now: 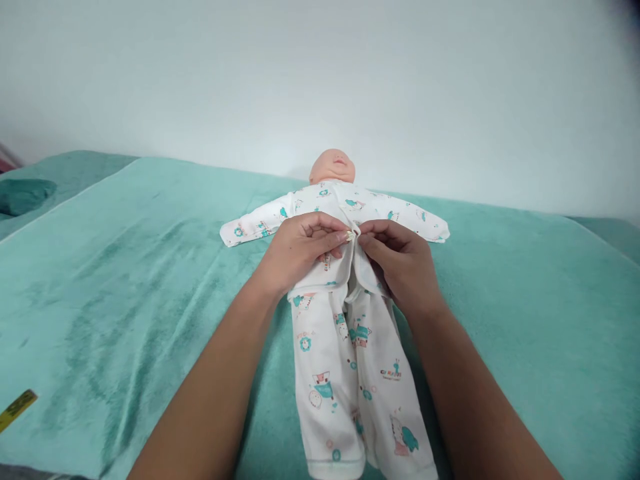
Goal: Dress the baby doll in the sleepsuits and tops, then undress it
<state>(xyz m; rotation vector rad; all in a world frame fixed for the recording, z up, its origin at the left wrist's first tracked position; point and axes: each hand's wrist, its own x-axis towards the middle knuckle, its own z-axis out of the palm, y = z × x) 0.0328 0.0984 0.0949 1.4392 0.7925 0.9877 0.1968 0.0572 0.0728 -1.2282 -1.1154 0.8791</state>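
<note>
A baby doll point(333, 167) lies on its back on a teal blanket point(125, 267), head away from me. It wears a white sleepsuit point(345, 353) printed with small teal and orange pictures. My left hand point(300, 250) pinches the left edge of the suit's front opening at the doll's belly. My right hand point(400, 263) pinches the opposite edge, and the fingertips of both hands meet at a small snap on the midline. The suit's sleeves spread out to both sides and its legs point toward me.
A dark teal pillow point(23, 195) rests at the far left of the bed. A yellow strip point(16, 408) lies at the blanket's near-left edge. A pale wall point(320, 80) rises behind the bed.
</note>
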